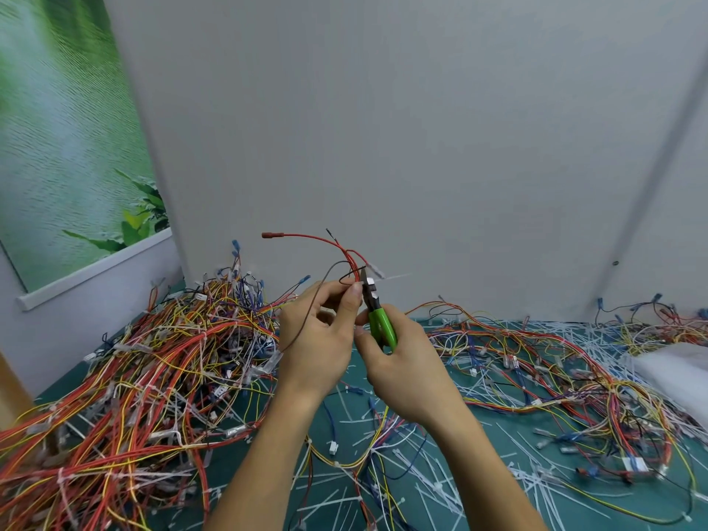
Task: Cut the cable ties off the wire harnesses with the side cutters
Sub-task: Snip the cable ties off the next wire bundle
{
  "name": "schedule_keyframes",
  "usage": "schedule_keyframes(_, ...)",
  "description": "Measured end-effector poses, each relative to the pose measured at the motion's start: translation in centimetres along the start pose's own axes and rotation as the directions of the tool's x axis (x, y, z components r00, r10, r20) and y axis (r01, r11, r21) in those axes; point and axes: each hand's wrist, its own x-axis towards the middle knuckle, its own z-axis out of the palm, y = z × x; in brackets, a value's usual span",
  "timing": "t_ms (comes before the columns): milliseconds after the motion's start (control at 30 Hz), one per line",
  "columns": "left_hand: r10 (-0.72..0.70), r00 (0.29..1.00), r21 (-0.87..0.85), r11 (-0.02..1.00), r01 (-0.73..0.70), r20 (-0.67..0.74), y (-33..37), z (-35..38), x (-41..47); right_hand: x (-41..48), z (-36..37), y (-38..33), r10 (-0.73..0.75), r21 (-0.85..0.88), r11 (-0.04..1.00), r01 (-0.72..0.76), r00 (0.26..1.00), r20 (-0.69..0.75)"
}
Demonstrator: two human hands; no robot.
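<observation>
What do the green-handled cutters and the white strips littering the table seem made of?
Cutters: dark metal head with a bright glint, likely steel; the glossy green handles look like plastic or a rubber coating. Cut ties: thin, pale strips lying mostly straight, probably nylon plastic.

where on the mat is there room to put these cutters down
Barest: green mat right of the right forearm, below the right-hand harnesses, only loose cut ties. A thin strip by the left wall. The left pile is packed.
</observation>
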Motion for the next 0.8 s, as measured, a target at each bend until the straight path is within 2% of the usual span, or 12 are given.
schedule_keyframes(200,-0.008,1.0,0.049,0.999,0.008,-0.002,-0.27,-0.3,0.16,-0.32,0.37,-0.4,0.071,0.052,0.996,-0.077,0.99,0.118)
schedule_keyframes(467,0.013,1.0,0.043,0.999,-0.013,-0.005,-0.03,-0.34,0.09,-0.08,0.41,-0.2,0.012,0.008,1.0,-0.012,1.0,-0.015)
schedule_keyframes(600,-0.011,1.0,0.015,1.0,0.011,-0.004,-0.03,-0.3,0.11,-0.3,0.41,-0.64,0.004,0.026,1.0,-0.004,1.0,0.014)
schedule_keyframes(700,-0.036,0.999,-0.002,0.999,0.036,-0.01,-0.25,-0.32,0.18,-0.4,0.57,-0.95,0.045,0.095,0.994,-0.053,0.996,0.083)
schedule_keyframes(800,-0.02,1.0,0.006,1.0,0.021,-0.012,-0.1,-0.31,0.17,-0.35,0.58,-0.59,0.031,0.054,0.998,-0.036,0.996,0.089)
